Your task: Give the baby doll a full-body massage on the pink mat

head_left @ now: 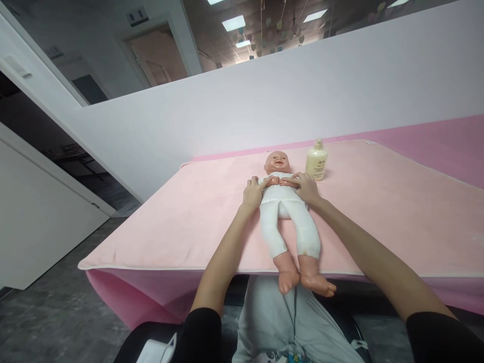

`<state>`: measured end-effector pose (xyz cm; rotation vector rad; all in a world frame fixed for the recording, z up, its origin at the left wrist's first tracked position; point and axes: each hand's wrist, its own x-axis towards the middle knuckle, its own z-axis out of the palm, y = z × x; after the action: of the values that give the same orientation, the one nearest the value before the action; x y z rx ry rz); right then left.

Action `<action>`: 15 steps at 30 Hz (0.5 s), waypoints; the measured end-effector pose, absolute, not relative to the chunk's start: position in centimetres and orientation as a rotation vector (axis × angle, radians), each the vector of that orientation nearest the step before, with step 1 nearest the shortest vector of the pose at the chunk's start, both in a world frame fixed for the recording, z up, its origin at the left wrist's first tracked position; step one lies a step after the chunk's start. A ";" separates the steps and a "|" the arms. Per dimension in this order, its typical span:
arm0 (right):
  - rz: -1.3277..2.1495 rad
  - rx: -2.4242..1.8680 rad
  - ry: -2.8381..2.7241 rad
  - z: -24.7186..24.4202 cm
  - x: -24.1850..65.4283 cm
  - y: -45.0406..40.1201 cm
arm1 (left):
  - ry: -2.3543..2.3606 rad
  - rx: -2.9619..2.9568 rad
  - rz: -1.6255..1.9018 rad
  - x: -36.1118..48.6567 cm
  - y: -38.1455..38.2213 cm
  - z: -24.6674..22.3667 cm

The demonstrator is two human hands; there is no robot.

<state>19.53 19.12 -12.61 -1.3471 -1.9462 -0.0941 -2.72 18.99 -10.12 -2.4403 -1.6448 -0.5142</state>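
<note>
A baby doll (pixel 279 194) with a white cloth body lies on its back, head away from me, its feet over the table's front edge. Both of its small hands meet on its chest. My left hand (pixel 254 192) is closed around the doll's arm on the left, fingers near its wrist. On the other side my right hand (pixel 306 186) grips the doll's other arm, its fingertips reaching toward the chest. Just behind my right hand stands a pale yellow pump bottle (pixel 316 161), upright and apart from it.
A pale pink blanket (pixel 212 217) covers the table, over a brighter pink cloth (pixel 124 297). A white partition wall (pixel 242 111) with glass above rises behind. A white object with a cable (pixel 156 350) lies at lower left, beside my lap.
</note>
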 end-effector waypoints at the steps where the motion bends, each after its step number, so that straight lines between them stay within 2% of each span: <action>1: -0.100 -1.345 -1.955 -12.6 19.6 19.2 | -1.646 -2.438 -0.508 -2.7 19.0 -10.1; 11: -0.058 -1.317 -1.942 -12.8 19.6 19.1 | -1.689 -2.442 -0.535 -2.6 19.0 -10.2; 15: 0.028 -1.269 -1.813 -13.0 19.5 19.0 | -1.719 -2.446 -0.667 -2.9 19.1 -10.8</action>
<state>19.48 18.95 -13.03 -1.2689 -1.8132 0.0284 -2.87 19.09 -10.82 -2.4455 -1.7191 -0.6673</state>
